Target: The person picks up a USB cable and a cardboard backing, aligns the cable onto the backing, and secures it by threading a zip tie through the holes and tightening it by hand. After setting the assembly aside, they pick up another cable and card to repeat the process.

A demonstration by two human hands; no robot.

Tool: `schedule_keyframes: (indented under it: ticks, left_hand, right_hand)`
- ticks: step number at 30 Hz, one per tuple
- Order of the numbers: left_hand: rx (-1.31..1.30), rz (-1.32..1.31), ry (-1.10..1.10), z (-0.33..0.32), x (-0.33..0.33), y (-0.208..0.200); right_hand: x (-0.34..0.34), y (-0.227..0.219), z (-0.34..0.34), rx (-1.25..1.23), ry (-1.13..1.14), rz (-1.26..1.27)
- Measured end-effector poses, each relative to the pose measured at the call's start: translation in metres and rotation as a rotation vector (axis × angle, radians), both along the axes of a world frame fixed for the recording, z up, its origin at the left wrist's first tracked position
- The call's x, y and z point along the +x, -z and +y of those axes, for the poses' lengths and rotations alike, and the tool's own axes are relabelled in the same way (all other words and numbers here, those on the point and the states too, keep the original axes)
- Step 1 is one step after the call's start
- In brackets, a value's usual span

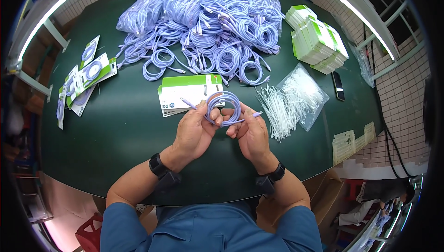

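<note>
A coiled lilac charging cable is held up between both hands above the middle of the dark green table. My left hand pinches the left side of the coil, and one plug end sticks out past its thumb. On the right side, my right hand grips the coil, with the other plug pointing out to the right. Just beyond the hands lie white and green packaging cards, partly covered by the coil. Loose white zip ties lie to the right of my right hand.
A large heap of lilac cables, partly in clear bags, fills the far side. Cards carrying cables lie at left. Stacked cards stand at far right, near a bag of zip ties and a black phone-like object.
</note>
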State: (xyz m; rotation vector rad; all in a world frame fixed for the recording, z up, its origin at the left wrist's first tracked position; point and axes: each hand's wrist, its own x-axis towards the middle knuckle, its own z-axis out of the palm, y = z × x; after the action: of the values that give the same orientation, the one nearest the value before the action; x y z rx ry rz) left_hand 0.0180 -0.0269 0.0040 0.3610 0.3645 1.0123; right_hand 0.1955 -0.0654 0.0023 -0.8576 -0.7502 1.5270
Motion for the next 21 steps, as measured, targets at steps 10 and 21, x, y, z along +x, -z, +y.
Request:
schedule_keyframes:
  ticks: [10,21]
  left_hand:
    - [-0.014,0.165,0.143,0.012,-0.014,-0.002]
    - [0.133,0.357,0.309,0.026,-0.026,-0.003]
  right_hand:
    - [0.008,-0.005,0.000,-0.056,-0.233,0.064]
    - [0.009,-0.008,-0.001,-0.019,-0.224,-0.219]
